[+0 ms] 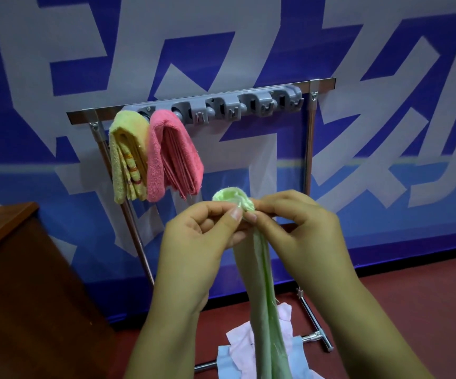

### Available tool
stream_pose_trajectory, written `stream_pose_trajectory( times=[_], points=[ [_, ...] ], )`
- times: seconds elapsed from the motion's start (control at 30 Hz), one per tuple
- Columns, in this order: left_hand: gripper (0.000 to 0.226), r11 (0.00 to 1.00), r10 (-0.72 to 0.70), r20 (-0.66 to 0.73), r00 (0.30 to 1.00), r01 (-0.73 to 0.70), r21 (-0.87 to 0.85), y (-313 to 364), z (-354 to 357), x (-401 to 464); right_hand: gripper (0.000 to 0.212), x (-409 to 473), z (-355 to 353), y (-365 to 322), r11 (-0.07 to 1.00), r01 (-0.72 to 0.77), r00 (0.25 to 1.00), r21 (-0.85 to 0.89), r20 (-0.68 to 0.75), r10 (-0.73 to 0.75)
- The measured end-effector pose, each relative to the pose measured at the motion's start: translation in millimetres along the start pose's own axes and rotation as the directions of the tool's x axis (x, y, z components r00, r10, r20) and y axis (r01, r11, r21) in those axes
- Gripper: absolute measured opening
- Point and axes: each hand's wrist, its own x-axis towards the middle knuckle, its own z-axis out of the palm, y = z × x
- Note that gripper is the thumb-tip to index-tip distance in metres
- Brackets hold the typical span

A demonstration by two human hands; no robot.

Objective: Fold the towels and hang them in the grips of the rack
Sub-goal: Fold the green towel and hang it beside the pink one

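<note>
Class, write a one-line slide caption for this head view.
Both hands, left and right, pinch a green towel; yellow and pink towels hang.

Red floor (413,296): pink towel (244,340), blue towel (225,362), rack (307,149).

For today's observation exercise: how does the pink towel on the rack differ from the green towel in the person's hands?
The pink towel hangs folded in a rack grip; the green towel is held in front of the rack, pinched by the left hand and right hand. Pink is wide and layered; green is gathered into a long narrow strip. Both hang downward.
</note>
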Motion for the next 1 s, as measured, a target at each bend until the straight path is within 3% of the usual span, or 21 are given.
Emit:
stream_pose_trajectory(
  times=[0.13, 0.23, 0.33, 0.43, 0.5, 0.57, 0.6, 0.73, 1.0],
  points=[
    [0.015, 1.0, -0.013, 0.019, 1.0, 0.014, -0.006, 1.7, -3.5, -1.5, 0.027, -2.0, 1.4, 2.6, 0.993, 0.067, 0.997, -0.099, 0.047, -0.063],
    [0.021, 0.999, -0.04, 0.097, 0.994, 0.041, -0.011, 2.9, -7.3, -1.9, 0.022, 0.5, -0.9, 7.1, 0.988, 0.08, 0.997, -0.13, 0.022, -0.078],
    [0.028, 0.999, -0.048, 0.191, 0.98, 0.047, 0.011, 2.3, -11.4, -2.4, 0.015, 2.5, -7.5, 9.7, 0.998, 0.022, 1.0, -0.056, 0.016, -0.021],
    [0.016, 0.989, 0.069, 0.104, 0.992, -0.082, 0.124, -0.4, -15.1, -1.7, 0.023, 3.6, -14.5, 7.8, 0.985, -0.131, 0.989, 0.112, 0.08, 0.123],
    [0.011, 0.892, 0.279, 0.025, 0.96, -0.269, 0.364, -1.5, -21.9, 2.2, 0.022, 4.5, -17.5, 6.4, 0.958, -0.204, 0.976, 0.204, 0.122, 0.181],
    [0.024, 0.682, 0.455, 0.102, 0.885, -0.42, 0.599, -0.7, -30.4, 8.5, 0.019, 5.1, -19.4, 5.0, 0.936, -0.24, 0.964, 0.259, 0.178, 0.198],
    [0.026, 0.625, 0.46, 0.156, 0.874, -0.443, 0.642, 0.5, -33.8, 11.7, 0.017, 5.2, -19.9, 4.9, 0.928, -0.25, 0.959, 0.277, 0.203, 0.198],
    [0.03, 0.574, 0.317, 0.289, 0.903, -0.426, 0.699, 0.3, -41.1, 21.6, 0.01, 5.5, -23.1, 4.8, 0.899, -0.273, 0.948, 0.342, 0.253, 0.191],
    [0.022, 0.676, 0.336, 0.324, 0.885, -0.466, 0.571, 9.6, -41.4, 23.1, 0.014, 7.8, -24.3, 11.5, 0.858, -0.298, 0.945, 0.418, 0.258, 0.203]
  ],
)
